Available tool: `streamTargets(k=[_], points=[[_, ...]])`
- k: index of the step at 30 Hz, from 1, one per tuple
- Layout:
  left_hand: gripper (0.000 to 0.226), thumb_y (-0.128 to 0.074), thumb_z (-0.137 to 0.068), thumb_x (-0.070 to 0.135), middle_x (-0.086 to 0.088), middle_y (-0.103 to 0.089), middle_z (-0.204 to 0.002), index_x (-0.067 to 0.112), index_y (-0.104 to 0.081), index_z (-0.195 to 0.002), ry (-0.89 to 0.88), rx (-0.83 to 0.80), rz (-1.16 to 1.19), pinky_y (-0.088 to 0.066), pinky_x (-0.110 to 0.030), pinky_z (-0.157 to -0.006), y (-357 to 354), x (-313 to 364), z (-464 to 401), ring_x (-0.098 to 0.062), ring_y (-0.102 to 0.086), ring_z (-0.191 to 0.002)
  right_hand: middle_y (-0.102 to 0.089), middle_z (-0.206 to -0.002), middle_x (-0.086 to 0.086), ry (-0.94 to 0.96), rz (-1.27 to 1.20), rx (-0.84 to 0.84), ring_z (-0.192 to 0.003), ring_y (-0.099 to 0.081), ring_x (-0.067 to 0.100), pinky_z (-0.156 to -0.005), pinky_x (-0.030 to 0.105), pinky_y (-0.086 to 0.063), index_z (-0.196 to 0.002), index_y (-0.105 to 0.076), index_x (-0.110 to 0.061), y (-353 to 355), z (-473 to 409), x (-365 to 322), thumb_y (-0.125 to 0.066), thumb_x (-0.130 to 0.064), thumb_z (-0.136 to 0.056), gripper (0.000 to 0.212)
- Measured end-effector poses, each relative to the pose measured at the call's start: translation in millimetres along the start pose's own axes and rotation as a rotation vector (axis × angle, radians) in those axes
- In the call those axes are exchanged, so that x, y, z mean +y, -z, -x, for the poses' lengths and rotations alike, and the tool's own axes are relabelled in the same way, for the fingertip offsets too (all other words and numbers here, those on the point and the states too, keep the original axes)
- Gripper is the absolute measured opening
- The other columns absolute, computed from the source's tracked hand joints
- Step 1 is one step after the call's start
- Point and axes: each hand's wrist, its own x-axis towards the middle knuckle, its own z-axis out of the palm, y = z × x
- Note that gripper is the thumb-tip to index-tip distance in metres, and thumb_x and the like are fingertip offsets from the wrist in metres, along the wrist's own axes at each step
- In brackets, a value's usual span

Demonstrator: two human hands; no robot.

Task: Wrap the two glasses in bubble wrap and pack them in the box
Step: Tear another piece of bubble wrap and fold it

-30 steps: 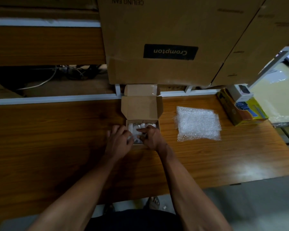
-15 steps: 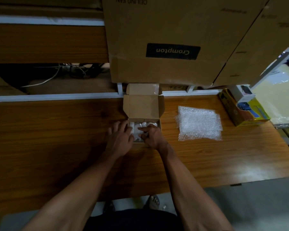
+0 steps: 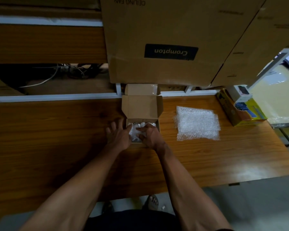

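Note:
A small cardboard box [image 3: 141,107] stands open on the wooden table [image 3: 57,139], its lid flipped back. White bubble-wrapped glasses [image 3: 135,130] fill its tray; I cannot tell how many bundles there are. My left hand [image 3: 118,137] straddles the box's left wall, with the fingers spread outside and the thumb inside on the wrap. My right hand [image 3: 151,136] lies over the tray's right half, its fingers curled down onto the wrapped bundle. The near part of the tray is hidden under both hands.
Spare bubble wrap sheets [image 3: 197,125] lie flat to the right of the box. A yellow carton [image 3: 240,112] with a small white box [image 3: 240,95] on top sits at the table's far right. Large cardboard cartons [image 3: 165,39] stand behind the table's back edge.
Both hands stay at the box. The right fingers have shifted slightly on the wrapped bundle, and the left thumb has edged inward.

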Motion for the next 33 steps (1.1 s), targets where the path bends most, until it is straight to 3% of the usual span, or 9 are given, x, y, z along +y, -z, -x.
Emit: streamTargets(k=[5, 9, 11, 16, 22, 28, 33], points=[[0.062, -0.046, -0.101, 0.055, -0.006, -0.019, -0.165, 0.040, -0.031, -0.159, -0.027, 0.094, 0.003, -0.033, -0.054, -0.107, -0.1, 3.4, 9.8, -0.036, -0.025, -0.140, -0.060, -0.141, 0.020, -0.006, 0.023, 0.002, -0.130, -0.059, 0.035, -0.112, 0.036, -0.045, -0.139, -0.067, -0.012, 2.6, 2.8, -4.5, -0.073, -0.027, -0.096, 0.046], [0.057, -0.017, -0.106, 0.060, 0.006, 0.015, -0.174, 0.048, -0.014, -0.162, 0.000, -0.043, 0.100, -0.016, -0.066, -0.117, -18.5, 4.3, 14.8, -0.042, -0.002, -0.154, -0.059, -0.140, 0.024, -0.002, 0.058, 0.007, -0.128, -0.059, 0.038, -0.112, 0.039, -0.047, -0.140, -0.066, -0.012, 0.6, 5.8, -9.2, -0.069, -0.027, -0.098, 0.044], [0.059, -0.015, -0.106, 0.058, 0.010, 0.022, -0.172, 0.044, -0.012, -0.164, -0.012, -0.051, 0.114, -0.011, -0.067, -0.120, -15.9, 6.9, 15.1, -0.042, 0.005, -0.156, -0.060, -0.138, 0.025, 0.009, 0.083, 0.019, -0.126, -0.060, 0.038, -0.109, 0.039, -0.048, -0.140, -0.066, -0.015, -1.5, 7.0, -9.4, -0.068, -0.030, -0.100, 0.043], [0.064, -0.018, -0.108, 0.052, 0.013, 0.005, -0.176, 0.036, 0.001, -0.167, -0.132, 0.018, 0.086, -0.001, -0.066, -0.124, -6.9, 9.9, 27.7, -0.033, 0.011, -0.159, -0.063, -0.133, 0.024, 0.049, 0.159, 0.008, -0.124, -0.060, 0.037, -0.105, 0.043, -0.053, -0.149, -0.058, -0.020, -4.4, 9.6, -10.7, -0.064, -0.029, -0.101, 0.050], [0.074, -0.014, -0.106, 0.054, 0.002, -0.015, -0.175, 0.028, 0.028, -0.160, -0.089, -0.029, 0.123, 0.013, -0.067, -0.121, 1.3, 16.1, 19.8, -0.028, 0.014, -0.161, -0.061, -0.134, 0.019, 0.025, 0.148, -0.005, -0.121, -0.062, 0.032, -0.103, 0.040, -0.053, -0.146, -0.060, -0.017, -3.7, 13.2, -9.6, -0.057, -0.027, -0.106, 0.042], [0.075, -0.013, -0.106, 0.056, -0.002, -0.003, -0.176, 0.024, 0.024, -0.162, -0.079, -0.092, 0.071, 0.014, -0.067, -0.121, 0.6, 19.2, 21.0, -0.027, 0.018, -0.160, -0.056, -0.147, 0.011, -0.022, 0.217, -0.043, -0.124, -0.060, 0.033, -0.103, 0.044, -0.054, -0.149, -0.057, -0.026, -8.7, 8.9, -2.7, -0.058, -0.035, -0.103, 0.046], [0.074, -0.017, -0.107, 0.055, 0.001, -0.025, -0.173, 0.019, 0.007, -0.167, -0.122, 0.013, 0.039, 0.006, -0.064, -0.124, 9.0, 17.2, 26.5, -0.026, 0.004, -0.161, -0.051, -0.154, 0.011, -0.020, 0.318, 0.036, -0.133, -0.050, 0.038, -0.110, 0.048, -0.047, -0.150, -0.055, -0.023, -4.0, 18.1, -2.5, -0.060, -0.040, -0.101, 0.052]])
